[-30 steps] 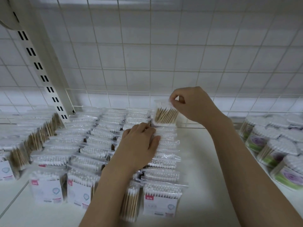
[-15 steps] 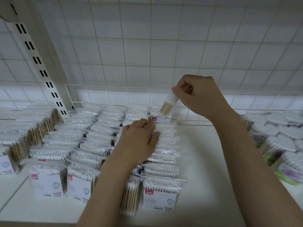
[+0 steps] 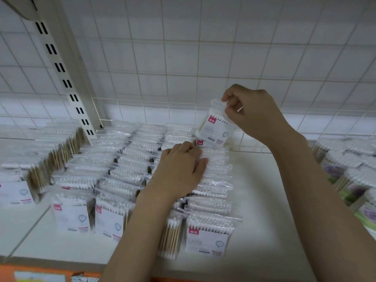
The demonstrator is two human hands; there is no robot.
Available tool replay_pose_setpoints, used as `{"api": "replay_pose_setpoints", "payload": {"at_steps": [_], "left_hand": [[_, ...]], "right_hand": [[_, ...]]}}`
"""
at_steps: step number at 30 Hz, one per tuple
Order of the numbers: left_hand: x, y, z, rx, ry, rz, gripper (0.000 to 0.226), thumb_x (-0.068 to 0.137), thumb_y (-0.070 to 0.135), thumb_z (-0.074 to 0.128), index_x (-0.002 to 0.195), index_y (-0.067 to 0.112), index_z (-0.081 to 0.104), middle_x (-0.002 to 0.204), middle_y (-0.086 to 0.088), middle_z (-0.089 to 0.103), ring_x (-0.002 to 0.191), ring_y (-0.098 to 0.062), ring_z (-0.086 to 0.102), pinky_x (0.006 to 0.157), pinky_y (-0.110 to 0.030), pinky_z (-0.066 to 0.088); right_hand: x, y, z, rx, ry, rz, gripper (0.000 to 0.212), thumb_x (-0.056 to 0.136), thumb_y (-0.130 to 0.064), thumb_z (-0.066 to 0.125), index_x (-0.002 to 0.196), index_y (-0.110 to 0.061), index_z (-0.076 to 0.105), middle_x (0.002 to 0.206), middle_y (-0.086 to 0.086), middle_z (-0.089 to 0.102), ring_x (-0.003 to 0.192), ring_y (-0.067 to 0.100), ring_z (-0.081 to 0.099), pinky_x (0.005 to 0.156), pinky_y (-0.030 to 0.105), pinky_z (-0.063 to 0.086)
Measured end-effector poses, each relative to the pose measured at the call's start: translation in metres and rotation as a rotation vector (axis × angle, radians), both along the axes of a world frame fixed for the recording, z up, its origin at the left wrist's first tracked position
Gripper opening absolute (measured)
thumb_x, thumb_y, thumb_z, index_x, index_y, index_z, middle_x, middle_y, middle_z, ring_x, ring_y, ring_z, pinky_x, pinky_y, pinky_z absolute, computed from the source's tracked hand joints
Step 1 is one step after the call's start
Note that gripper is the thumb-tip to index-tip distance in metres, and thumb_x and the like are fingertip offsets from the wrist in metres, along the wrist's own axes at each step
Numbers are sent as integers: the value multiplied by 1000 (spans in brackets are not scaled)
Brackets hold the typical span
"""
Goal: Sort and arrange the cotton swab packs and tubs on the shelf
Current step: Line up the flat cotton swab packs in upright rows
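Rows of clear cotton swab packs (image 3: 126, 176) with white labels and pink tags stand on the white shelf (image 3: 260, 200). My right hand (image 3: 252, 112) pinches one pack (image 3: 213, 129) by its top and holds it, label facing me, above the back end of the right-hand row. My left hand (image 3: 181, 169) rests palm down on the tops of the packs in that row (image 3: 211, 192), fingers slightly curled over them. Round swab tubs (image 3: 350, 169) with purple and green labels sit at the far right.
A wire grid panel (image 3: 183, 58) backs the shelf, with a low wire rail (image 3: 142, 102) along it. A slotted white upright (image 3: 61, 74) stands at the back left. More swab packs (image 3: 30, 163) fill the neighbouring section on the left. An orange price strip (image 3: 40, 273) runs along the front edge.
My right hand has turned the lifted pack so its label faces me and lowered it slightly. My left hand has stayed on the row.
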State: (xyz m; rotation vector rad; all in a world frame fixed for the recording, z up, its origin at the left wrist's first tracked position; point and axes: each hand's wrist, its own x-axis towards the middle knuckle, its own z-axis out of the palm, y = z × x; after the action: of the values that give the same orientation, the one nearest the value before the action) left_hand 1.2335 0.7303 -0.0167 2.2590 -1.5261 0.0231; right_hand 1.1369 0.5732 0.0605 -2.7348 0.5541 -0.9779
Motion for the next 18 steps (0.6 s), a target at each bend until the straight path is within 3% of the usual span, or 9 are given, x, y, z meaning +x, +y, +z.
{"api": "replay_pose_setpoints", "payload": {"at_steps": [6,13,18], "left_hand": [[0,-1,0,6,-14,2,39,98,38,35,126,18,53,126,6,47,120,-15,40,100,-31,24],[-1,-1,1,35,-24,0,39,98,38,34,125,18,53,129,6,46,122,-15,39,101,-31,24],[5,-4,11,110,-15,-22,37,97,40,37,118,16,55,122,5,49,112,-17,47,98,-35,36]], "right_hand": [[8,-7,-9,-7,71,21,20,87,-8,52,97,-15,68,79,1,69,73,17,63,77,36,51],[18,-10,-35,54,186,39,17,85,-14,56,91,-24,68,77,-11,65,78,11,59,79,35,50],[23,-8,-56,139,273,82,18,86,-14,54,91,-27,66,81,-14,65,78,9,60,79,35,51]]}}
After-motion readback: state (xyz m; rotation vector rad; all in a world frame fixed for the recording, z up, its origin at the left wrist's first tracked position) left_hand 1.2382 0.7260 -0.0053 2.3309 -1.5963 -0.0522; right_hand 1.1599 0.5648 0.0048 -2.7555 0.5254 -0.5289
